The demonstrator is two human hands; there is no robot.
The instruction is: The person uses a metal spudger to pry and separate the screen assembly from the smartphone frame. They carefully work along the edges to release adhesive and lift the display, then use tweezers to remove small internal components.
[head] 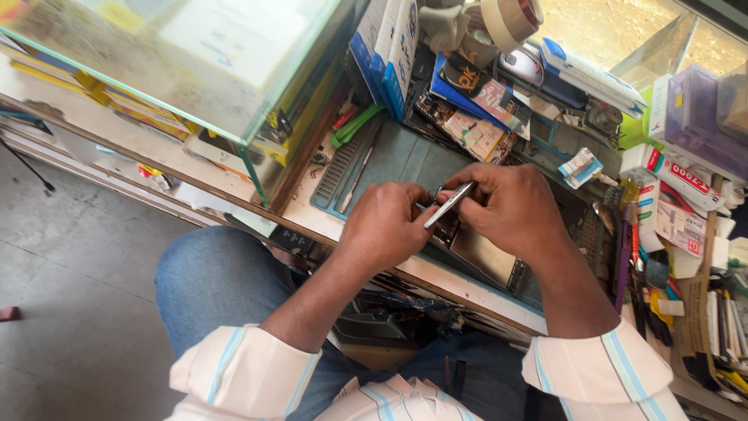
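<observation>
You are sitting in front of a cluttered desk (pixel 467 279), and a big glass case (pixel 195 70) is standing on its far left part, with flat packages showing through the glass. A grey-blue work mat (pixel 405 156) is lying in the middle of the desk, and your two hands are working just above it. On the right side of the desk, small boxes and packets (pixel 678 195) are lying in a heap, and many thin tools (pixel 647 288) are lying beside them near the right edge. At the far side, a roll of tape (pixel 510 19) is standing among more boxes. Your left hand (pixel 386 226) is closing its fingers around something small; what exactly it is holding, I cannot tell, because the fingers are hiding it. Your right hand (pixel 510 206) is also curling, and its fingers are pinching a slim silver tool (pixel 449 204), which looks like tweezers. This tool is lying slantwise between both hands, with its far end at a small dark part (pixel 435 192) where the fingertips are meeting. Under your hands, a flat device with a shiny metal plate (pixel 479 253) is lying on the mat, near the front edge of the desk. A green-handled tool (pixel 354 125) is lying at the far left corner of the mat.
</observation>
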